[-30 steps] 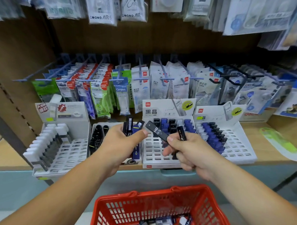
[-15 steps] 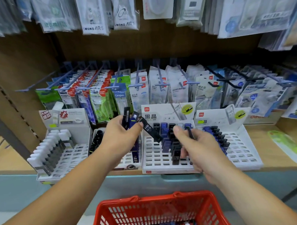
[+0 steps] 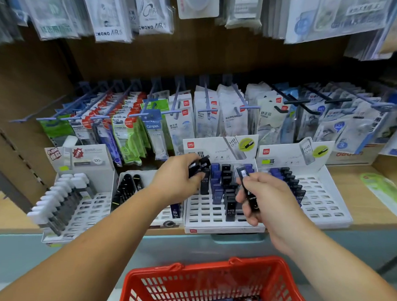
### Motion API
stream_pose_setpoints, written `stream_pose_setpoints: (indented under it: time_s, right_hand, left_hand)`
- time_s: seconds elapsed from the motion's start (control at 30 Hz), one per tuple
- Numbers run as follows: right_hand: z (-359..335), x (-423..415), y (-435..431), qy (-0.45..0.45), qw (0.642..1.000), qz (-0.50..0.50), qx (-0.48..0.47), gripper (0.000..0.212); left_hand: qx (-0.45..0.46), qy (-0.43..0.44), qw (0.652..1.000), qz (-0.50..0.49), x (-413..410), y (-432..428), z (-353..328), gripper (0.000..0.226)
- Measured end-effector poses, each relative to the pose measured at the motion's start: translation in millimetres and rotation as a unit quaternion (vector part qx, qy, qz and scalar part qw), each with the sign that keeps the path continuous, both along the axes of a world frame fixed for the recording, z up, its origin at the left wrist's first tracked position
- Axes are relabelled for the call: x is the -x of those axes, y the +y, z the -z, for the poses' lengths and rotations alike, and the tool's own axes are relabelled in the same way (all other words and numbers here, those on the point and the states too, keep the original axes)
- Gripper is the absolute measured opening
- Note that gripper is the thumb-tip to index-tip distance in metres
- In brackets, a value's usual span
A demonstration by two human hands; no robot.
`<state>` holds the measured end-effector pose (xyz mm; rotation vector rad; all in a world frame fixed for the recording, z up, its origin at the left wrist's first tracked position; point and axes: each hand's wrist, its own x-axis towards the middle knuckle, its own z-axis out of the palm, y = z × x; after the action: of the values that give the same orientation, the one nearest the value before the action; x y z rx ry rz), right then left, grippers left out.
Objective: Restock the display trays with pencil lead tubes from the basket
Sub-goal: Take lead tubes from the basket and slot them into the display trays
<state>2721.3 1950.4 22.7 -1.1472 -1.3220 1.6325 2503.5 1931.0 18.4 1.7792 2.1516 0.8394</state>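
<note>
My left hand (image 3: 175, 180) grips a bunch of black pencil lead tubes (image 3: 199, 166) over the back left of the middle white display tray (image 3: 202, 215). My right hand (image 3: 265, 197) holds one black tube (image 3: 247, 182) upright over the same tray's right side. Black and blue tubes (image 3: 221, 183) stand in that tray's slots. A red basket (image 3: 211, 282) sits below, at the bottom edge, with a few tubes showing inside.
A right tray (image 3: 320, 198) holds blue and black tubes; a left tray (image 3: 91, 208) holds white-capped ones, and a small tray (image 3: 131, 186) between holds black tubes. Packets on hooks (image 3: 205, 114) hang behind. The wooden shelf edge (image 3: 375, 223) runs in front.
My left hand has moved right and forward with its tubes, over the middle tray. My right hand has turned its tube upright, closer to the tray. The view has shifted nearer.
</note>
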Motion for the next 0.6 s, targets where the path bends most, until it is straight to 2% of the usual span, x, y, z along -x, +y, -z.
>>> stream_pose_setpoints:
  time_s: [0.17, 0.3, 0.4, 0.43, 0.5, 0.57, 0.6]
  right_hand:
    - [4, 2, -1, -0.018, 1.0, -0.011, -0.02, 0.018]
    - [6, 3, -2, -0.022, 0.999, -0.017, -0.046, 0.008]
    - [4, 4, -3, -0.023, 0.998, -0.016, -0.061, 0.011]
    - [4, 5, -3, -0.023, 0.998, -0.013, -0.06, 0.01]
    - [5, 8, -4, -0.026, 0.998, -0.013, -0.054, 0.006]
    - [6, 14, -5, -0.02, 0.999, -0.025, -0.041, 0.002]
    - [5, 18, -7, -0.013, 0.999, -0.037, -0.032, 0.001]
  left_hand:
    - [0.027, 0.013, 0.999, 0.02, 6, 3, 7, 0.032]
    - [0.022, 0.07, 0.997, -0.003, 5, 10, 12, 0.021]
    - [-0.013, 0.038, 0.999, -0.02, 1, 11, 5, 0.019]
    - [-0.028, 0.0, 0.999, -0.032, -1, 9, 0, 0.02]
    - [-0.051, -0.153, 0.985, -0.058, -4, 0, -11, 0.018]
    - [-0.03, -0.331, 0.941, -0.066, -9, -17, -22, 0.017]
    - [-0.012, -0.39, 0.918, -0.064, -10, -26, -26, 0.018]
